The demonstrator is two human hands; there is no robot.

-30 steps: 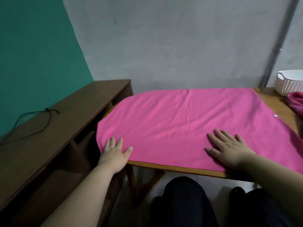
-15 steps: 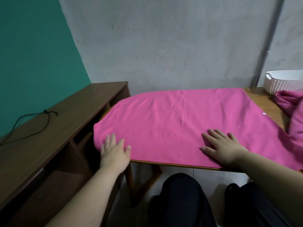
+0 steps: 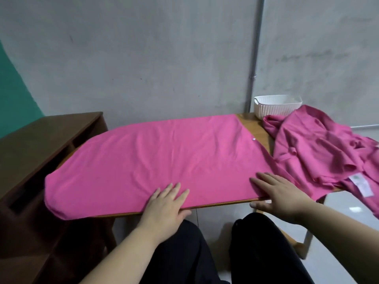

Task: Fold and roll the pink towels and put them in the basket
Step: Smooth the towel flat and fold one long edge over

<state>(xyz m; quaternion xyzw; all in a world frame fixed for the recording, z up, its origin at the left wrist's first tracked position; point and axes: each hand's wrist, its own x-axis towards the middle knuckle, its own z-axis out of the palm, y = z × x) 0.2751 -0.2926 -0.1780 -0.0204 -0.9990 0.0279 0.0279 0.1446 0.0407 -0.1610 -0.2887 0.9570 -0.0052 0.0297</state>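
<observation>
A pink towel lies spread flat over the wooden table, its left end drooping over the table's side. My left hand rests flat on its near edge, fingers apart. My right hand lies flat on the towel's near right corner, thumb hanging past the table edge. A second pink towel sits crumpled at the right, with a white label showing. Behind it stands the white woven basket, against the wall.
A dark wooden shelf unit adjoins the table on the left. A grey wall with a thin vertical pipe runs behind. My dark-trousered legs are under the table's near edge.
My left hand slid right along the towel's near edge, from the left corner toward the middle. The view swung right, bringing the crumpled towel and the basket fully into sight.
</observation>
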